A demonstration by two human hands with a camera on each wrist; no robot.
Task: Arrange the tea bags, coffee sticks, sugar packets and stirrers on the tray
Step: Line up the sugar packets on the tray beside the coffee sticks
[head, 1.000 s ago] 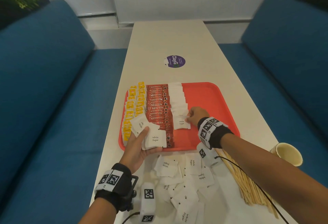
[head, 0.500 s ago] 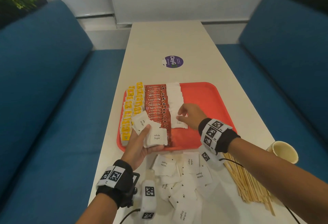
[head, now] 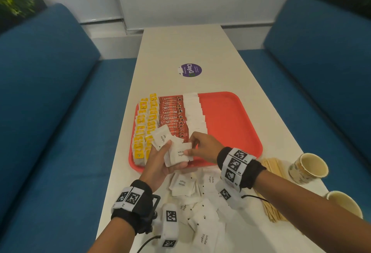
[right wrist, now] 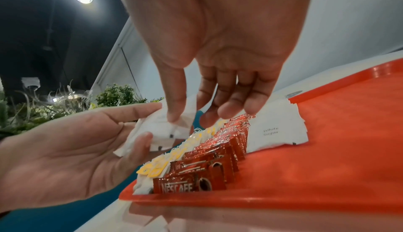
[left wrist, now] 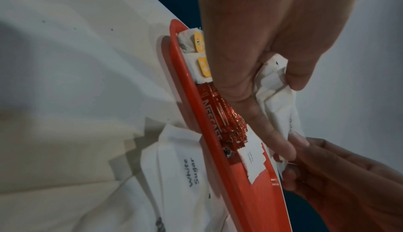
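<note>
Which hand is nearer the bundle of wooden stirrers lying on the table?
Right. The right hand is over the tray's near edge, its wrist just left of the wooden stirrers; the left hand, holding sugar packets, is farther left, beyond the right hand.

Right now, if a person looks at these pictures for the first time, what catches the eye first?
First the red tray in the middle of the table, with rows of yellow tea bags, red coffee sticks and white sugar packets on its left half. In front of it, the left hand holds a bunch of sugar packets and the right hand pinches one of them.
</note>
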